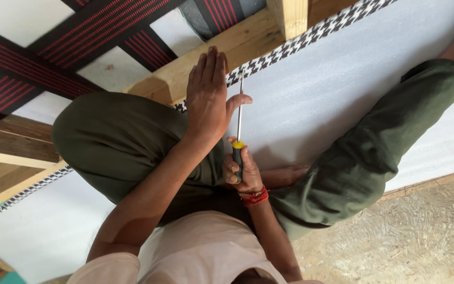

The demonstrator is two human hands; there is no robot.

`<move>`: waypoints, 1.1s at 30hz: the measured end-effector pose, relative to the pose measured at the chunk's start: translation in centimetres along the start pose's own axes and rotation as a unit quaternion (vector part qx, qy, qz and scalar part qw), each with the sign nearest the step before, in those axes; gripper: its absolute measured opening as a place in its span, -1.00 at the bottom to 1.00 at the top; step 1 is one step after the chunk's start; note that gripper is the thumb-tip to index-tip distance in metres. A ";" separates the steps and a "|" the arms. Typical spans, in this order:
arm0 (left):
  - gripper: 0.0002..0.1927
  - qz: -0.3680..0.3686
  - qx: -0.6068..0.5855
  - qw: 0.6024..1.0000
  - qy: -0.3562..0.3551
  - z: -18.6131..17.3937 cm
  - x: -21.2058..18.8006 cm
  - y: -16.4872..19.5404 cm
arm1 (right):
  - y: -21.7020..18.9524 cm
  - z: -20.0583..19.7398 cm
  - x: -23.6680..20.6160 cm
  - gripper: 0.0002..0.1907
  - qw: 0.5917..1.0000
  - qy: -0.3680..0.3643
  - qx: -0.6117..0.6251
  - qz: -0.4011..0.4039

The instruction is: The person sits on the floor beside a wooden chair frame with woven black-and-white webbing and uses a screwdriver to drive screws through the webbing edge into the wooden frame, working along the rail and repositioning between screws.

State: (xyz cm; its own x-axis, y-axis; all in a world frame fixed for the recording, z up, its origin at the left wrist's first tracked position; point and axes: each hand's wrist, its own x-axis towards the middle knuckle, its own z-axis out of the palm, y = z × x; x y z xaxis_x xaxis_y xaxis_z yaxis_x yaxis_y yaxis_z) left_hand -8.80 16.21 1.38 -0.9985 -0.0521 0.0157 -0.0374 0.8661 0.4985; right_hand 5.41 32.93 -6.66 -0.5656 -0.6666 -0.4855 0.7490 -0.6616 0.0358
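Screwdriver (pixel 238 123) stands nearly upright in the view, its yellow-and-black handle clenched in the right hand (pixel 243 171) and its thin metal shaft running up from that fist to the houndstooth trim (pixel 295 44) along the wooden beam (pixel 237 44). The tip meets the trim just beside the left hand (pixel 208 94), which lies flat and open, fingers together, pressing on the beam and trim; its thumb points toward the shaft. Both hands work between the person's folded legs in green trousers (pixel 116 142), above white foam sheet (pixel 332 89). Red threads (pixel 255 197) circle the right wrist.
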 end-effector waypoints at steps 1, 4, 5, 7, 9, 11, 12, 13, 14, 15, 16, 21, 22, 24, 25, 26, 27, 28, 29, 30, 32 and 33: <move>0.05 0.004 0.001 1.000 0.006 0.0 0.0 0.0 | -0.3 0.2 -0.1 -0.45 1.000 -0.002 -0.013 -0.002; 0.08 0.009 0.001 1.000 0.012 0.0 0.2 -0.1 | -0.1 1.1 0.1 -0.44 0.997 0.004 -0.063 -0.034; 0.08 0.011 0.005 1.000 0.009 0.0 0.2 -0.1 | 0.1 1.4 0.3 -0.45 0.995 0.013 -0.080 -0.051; 0.08 0.014 0.013 1.000 0.007 0.1 0.2 -0.2 | 0.6 2.0 0.7 -0.51 0.913 0.146 -0.315 -0.217; 0.09 0.011 0.023 1.000 0.009 0.2 0.2 -0.2 | 0.8 2.4 1.0 -0.56 0.765 0.238 -0.500 -0.329; 0.11 0.007 0.035 0.999 0.015 0.3 0.3 -0.2 | 0.7 2.7 1.2 -0.61 0.596 0.284 -0.639 -0.394; 0.12 0.004 0.040 0.999 0.012 0.4 0.3 -0.1 | 0.7 2.8 1.2 -0.60 0.588 0.291 -0.641 -0.399; 0.13 0.002 0.045 0.999 0.009 0.4 0.3 -0.1 | 0.6 2.9 1.2 -0.59 0.578 0.299 -0.643 -0.404; 0.13 0.004 0.045 0.999 0.012 0.5 0.4 -0.1 | 0.5 3.0 1.3 -0.58 0.569 0.305 -0.645 -0.410; 0.13 0.004 0.045 0.999 0.013 0.5 0.4 -0.1 | 0.4 3.1 1.4 -0.58 0.562 0.302 -0.649 -0.413; 0.13 0.003 0.046 0.999 0.012 0.4 0.3 -0.1 | 0.4 3.1 1.4 -0.59 0.557 0.301 -0.654 -0.414; 0.11 0.011 0.045 0.999 0.017 0.4 0.2 -0.2 | 0.5 2.8 1.5 -0.57 0.663 0.284 -0.586 -0.370; 0.10 0.012 0.047 0.999 0.019 0.4 0.2 -0.2 | 0.5 2.7 1.5 -0.57 0.672 0.275 -0.582 -0.365; 0.11 0.005 0.046 0.999 0.015 0.5 0.2 -0.2 | 0.6 2.5 1.4 -0.56 0.689 0.263 -0.572 -0.359; 0.11 0.002 0.045 0.999 0.014 0.5 0.2 -0.2 | 0.6 2.5 1.3 -0.56 0.694 0.261 -0.568 -0.358; 0.12 0.000 0.046 0.999 0.010 0.5 0.2 -0.2 | 0.6 2.4 1.3 -0.56 0.699 0.258 -0.563 -0.357; 0.12 0.000 0.047 0.999 0.008 0.6 0.2 -0.1 | 0.6 2.4 1.3 -0.56 0.695 0.258 -0.566 -0.361; 0.12 0.001 0.049 0.999 0.006 0.5 0.2 -0.1 | 0.6 2.5 1.3 -0.56 0.691 0.257 -0.567 -0.367; 0.12 0.002 0.051 0.999 0.006 0.5 0.3 -0.1 | 0.6 2.5 1.3 -0.56 0.687 0.256 -0.569 -0.372; 0.12 0.002 0.053 0.999 0.005 0.5 0.3 -0.1 | 0.6 2.6 1.4 -0.56 0.690 0.259 -0.566 -0.371; 0.12 0.001 0.055 0.998 0.006 0.5 0.3 -0.1 | 0.6 2.8 1.5 -0.56 0.697 0.265 -0.557 -0.365; 0.12 0.002 0.054 0.999 0.006 0.5 0.3 -0.1 | 0.6 2.8 1.6 -0.55 0.701 0.269 -0.553 -0.362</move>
State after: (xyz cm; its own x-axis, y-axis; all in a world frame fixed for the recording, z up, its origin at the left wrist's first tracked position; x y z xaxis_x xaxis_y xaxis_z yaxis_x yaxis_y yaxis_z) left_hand -9.16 16.35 0.92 -0.9982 -0.0538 0.0283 -0.0379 0.9149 0.4020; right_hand 3.99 30.53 -4.93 -0.9465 0.1277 -0.2964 0.3105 0.1098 -0.9442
